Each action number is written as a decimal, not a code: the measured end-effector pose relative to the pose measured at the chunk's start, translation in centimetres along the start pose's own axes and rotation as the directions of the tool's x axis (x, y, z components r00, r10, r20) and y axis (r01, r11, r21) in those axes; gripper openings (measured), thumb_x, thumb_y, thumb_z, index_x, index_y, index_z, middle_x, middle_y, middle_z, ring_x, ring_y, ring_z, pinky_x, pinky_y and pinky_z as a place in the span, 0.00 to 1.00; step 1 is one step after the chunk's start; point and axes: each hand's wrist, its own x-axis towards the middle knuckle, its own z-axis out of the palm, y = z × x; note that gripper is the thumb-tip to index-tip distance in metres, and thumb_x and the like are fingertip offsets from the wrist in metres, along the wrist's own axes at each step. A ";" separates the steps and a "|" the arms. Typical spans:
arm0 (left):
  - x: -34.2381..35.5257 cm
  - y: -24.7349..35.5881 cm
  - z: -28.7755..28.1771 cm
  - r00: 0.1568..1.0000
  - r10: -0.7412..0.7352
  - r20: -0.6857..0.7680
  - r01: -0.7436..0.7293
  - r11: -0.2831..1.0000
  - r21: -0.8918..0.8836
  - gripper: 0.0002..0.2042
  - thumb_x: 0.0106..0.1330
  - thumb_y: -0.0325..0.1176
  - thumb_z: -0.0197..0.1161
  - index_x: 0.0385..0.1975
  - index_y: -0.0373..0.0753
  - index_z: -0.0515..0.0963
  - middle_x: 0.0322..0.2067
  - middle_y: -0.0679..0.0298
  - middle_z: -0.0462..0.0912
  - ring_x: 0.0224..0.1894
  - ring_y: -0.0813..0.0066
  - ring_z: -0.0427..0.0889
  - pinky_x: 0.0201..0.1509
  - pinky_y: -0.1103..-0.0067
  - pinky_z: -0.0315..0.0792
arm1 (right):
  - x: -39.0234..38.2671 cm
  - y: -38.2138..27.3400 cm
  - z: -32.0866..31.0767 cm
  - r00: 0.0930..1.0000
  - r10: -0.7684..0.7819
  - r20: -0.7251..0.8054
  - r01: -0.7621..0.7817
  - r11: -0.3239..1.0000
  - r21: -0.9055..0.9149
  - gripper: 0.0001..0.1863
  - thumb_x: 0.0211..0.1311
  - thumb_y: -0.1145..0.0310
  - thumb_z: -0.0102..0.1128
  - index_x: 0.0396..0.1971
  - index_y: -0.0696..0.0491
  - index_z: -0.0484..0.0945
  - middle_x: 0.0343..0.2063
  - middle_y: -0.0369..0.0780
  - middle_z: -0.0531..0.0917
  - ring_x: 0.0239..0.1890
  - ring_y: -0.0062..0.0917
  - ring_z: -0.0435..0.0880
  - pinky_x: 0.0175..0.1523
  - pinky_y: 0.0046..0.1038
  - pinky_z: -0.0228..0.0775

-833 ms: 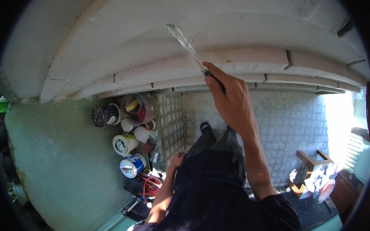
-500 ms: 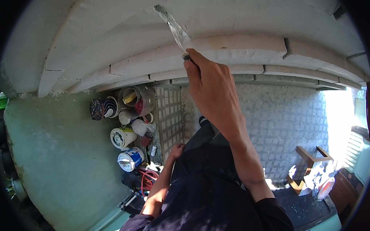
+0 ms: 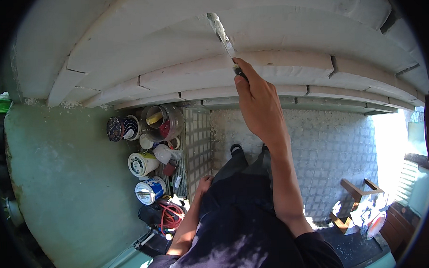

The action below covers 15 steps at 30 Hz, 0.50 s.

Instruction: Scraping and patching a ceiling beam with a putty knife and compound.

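My right hand [image 3: 263, 101] is wrapped round the dark handle of a putty knife [image 3: 228, 46], arm stretched forward. A streak of whitish paste coats the knife's narrow blade, whose tip lies against the pale grey surface [image 3: 183, 43] near the top of the view. Just below runs a row of white-coated ledges [image 3: 221, 65] with dark gaps at their joints. Down at my left side, beside my thigh, my left hand [image 3: 205, 183] is curled closed; whatever its fingers may hold is hidden.
Left of me stand a clear bucket [image 3: 175, 121] with a yellow item inside, a white tub [image 3: 142, 164], a blue-and-white pail [image 3: 150, 190] and a coiled red hose [image 3: 171, 216]. A wooden frame [image 3: 353, 190] sits at lower right. Tiled floor [image 3: 319, 144] lies below.
My right hand and the putty knife have shifted to the right and slightly down in the view. More paste shows along the blade. Both my feet are now visible; my left hand stays low.
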 end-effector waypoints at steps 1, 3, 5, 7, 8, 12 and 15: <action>0.3 0.0 -0.1 1.000 -0.017 0.011 0.017 1.000 -0.001 0.16 0.63 0.43 0.55 0.40 0.38 0.81 0.40 0.52 0.84 0.46 0.59 0.82 0.51 0.69 0.72 | 0.1 -0.7 -0.4 0.997 0.056 0.048 -0.055 0.998 -0.006 0.19 0.69 0.69 0.43 0.57 0.58 0.68 0.25 0.52 0.79 0.31 0.49 0.80 0.41 0.46 0.67; 1.1 0.1 -0.3 0.999 -0.034 0.032 0.034 0.999 -0.003 0.16 0.63 0.43 0.55 0.40 0.39 0.81 0.40 0.52 0.84 0.46 0.59 0.82 0.51 0.70 0.72 | 0.3 -1.4 -0.7 0.989 0.117 0.092 -0.115 0.993 -0.024 0.19 0.69 0.69 0.43 0.57 0.58 0.69 0.25 0.53 0.79 0.31 0.49 0.79 0.41 0.45 0.66; 1.8 0.2 -0.5 1.000 -0.020 0.022 0.017 0.995 0.095 0.16 0.63 0.42 0.54 0.40 0.39 0.81 0.40 0.51 0.84 0.46 0.58 0.82 0.50 0.69 0.72 | 0.4 -1.6 -0.9 0.986 0.128 0.110 -0.127 0.992 -0.023 0.20 0.70 0.65 0.43 0.59 0.52 0.70 0.21 0.41 0.72 0.24 0.24 0.68 0.36 0.30 0.65; 2.5 0.0 -0.7 0.999 -0.014 0.034 0.011 0.996 0.091 0.16 0.62 0.42 0.54 0.39 0.39 0.81 0.39 0.51 0.83 0.46 0.57 0.82 0.50 0.69 0.72 | 0.9 -1.9 -1.2 0.979 0.156 0.131 -0.154 0.988 -0.024 0.20 0.70 0.65 0.44 0.59 0.52 0.71 0.21 0.41 0.72 0.24 0.23 0.68 0.36 0.29 0.64; 2.8 -0.1 -0.8 0.999 -0.009 0.037 0.006 0.996 0.087 0.16 0.62 0.42 0.54 0.39 0.38 0.81 0.39 0.51 0.83 0.46 0.57 0.82 0.50 0.69 0.72 | 1.2 -2.0 -1.1 0.972 0.178 0.156 -0.177 0.984 -0.018 0.20 0.70 0.65 0.44 0.59 0.53 0.71 0.21 0.40 0.72 0.24 0.23 0.68 0.36 0.29 0.64; 3.8 0.4 -1.1 0.998 0.005 0.056 -0.010 0.996 0.084 0.16 0.61 0.43 0.55 0.39 0.39 0.81 0.39 0.51 0.84 0.46 0.56 0.82 0.50 0.69 0.72 | 3.0 -1.4 0.5 0.990 0.128 0.053 -0.125 0.991 -0.046 0.19 0.69 0.67 0.42 0.56 0.56 0.70 0.22 0.51 0.76 0.24 0.43 0.76 0.38 0.41 0.66; 4.6 0.0 -1.4 0.993 0.076 0.085 -0.087 0.988 0.126 0.16 0.61 0.43 0.55 0.39 0.39 0.82 0.39 0.52 0.84 0.46 0.55 0.82 0.50 0.69 0.72 | 2.4 -0.8 0.7 0.988 0.142 0.054 -0.139 0.989 -0.055 0.20 0.69 0.67 0.42 0.57 0.55 0.70 0.19 0.48 0.74 0.21 0.34 0.73 0.37 0.37 0.66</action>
